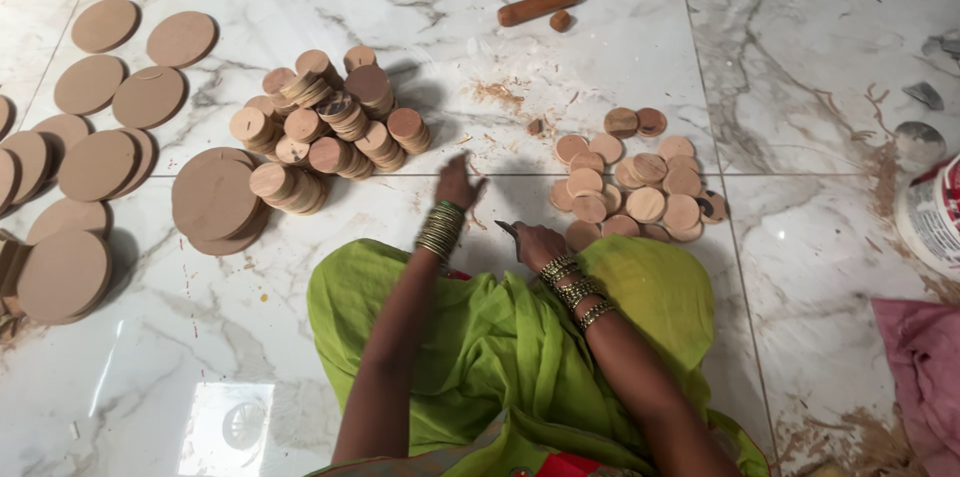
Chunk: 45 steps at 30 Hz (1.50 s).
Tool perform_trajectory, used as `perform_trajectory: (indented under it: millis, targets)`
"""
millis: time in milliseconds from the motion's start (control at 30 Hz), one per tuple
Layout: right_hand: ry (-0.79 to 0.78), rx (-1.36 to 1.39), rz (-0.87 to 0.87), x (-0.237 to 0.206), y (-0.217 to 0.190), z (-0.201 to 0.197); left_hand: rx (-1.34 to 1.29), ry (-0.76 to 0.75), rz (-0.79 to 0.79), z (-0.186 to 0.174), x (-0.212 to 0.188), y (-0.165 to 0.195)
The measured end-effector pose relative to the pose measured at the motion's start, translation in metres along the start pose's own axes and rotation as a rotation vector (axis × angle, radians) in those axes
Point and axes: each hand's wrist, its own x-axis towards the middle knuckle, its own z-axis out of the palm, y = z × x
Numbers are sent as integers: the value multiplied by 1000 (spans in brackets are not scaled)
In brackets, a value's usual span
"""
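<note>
- Nearest the camera, bright green cloth [500, 337] drapes over the person's lap, and both forearms reach forward across it, each wrist ringed with bangles.
- The right hand [538, 243] is curled around a small dark blade-like tool [507, 228], fingers closed on it, just above the floor.
- The left hand [458, 182] stretches out with fingers loosely spread and nothing in them, its tips near the heap of small wooden discs [325, 127].
- That heap stands in short leaning stacks to the left of the hands; a second group of small wooden discs [635, 182] lies flat in a loose cluster just beyond the right hand.
- The surface is a white marble-tile floor [560, 57] with grey veins, glossy, with dark grout lines crossing it.
- Sawdust and shavings [495, 94] are scattered between the two groups and along the right-hand grout line.
- Large flat wooden rounds [95, 165] spread over the left side, some stacked.
- Pink cloth [925, 367] and a white tub [935, 212] sit at the right edge.
- Farthest off lies a wooden rod [540, 5].
</note>
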Motion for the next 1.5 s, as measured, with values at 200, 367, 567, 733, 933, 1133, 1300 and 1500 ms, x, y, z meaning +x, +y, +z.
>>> perform_trajectory:
  millis: [200, 367, 567, 733, 933, 1133, 1300, 1500]
  targets:
    - [33, -23, -35, 7, 12, 17, 488, 484, -288, -92, 16, -77]
    - [-56, -18, 37, 10, 18, 24, 254, 481, -476, -109, 9, -95]
    - [-133, 6, 23, 9, 38, 33, 323, 489, -396, -83, 27, -96]
    - [-144, -4, 5, 11, 51, 46, 209, 561, -418, -87, 43, -110]
    - [-181, 43, -20, 10, 61, 56, 383, 718, -335, -125, 67, -147]
    - [-213, 68, 17, 15, 73, 70, 381, 649, -368, -127, 74, -170]
    - [-175, 100, 16, 12, 83, 78, 364, 718, -361, -120, 78, -177]
    - [-105, 106, -57, 12, 80, 70, -34, 868, -369, -129, 79, -157]
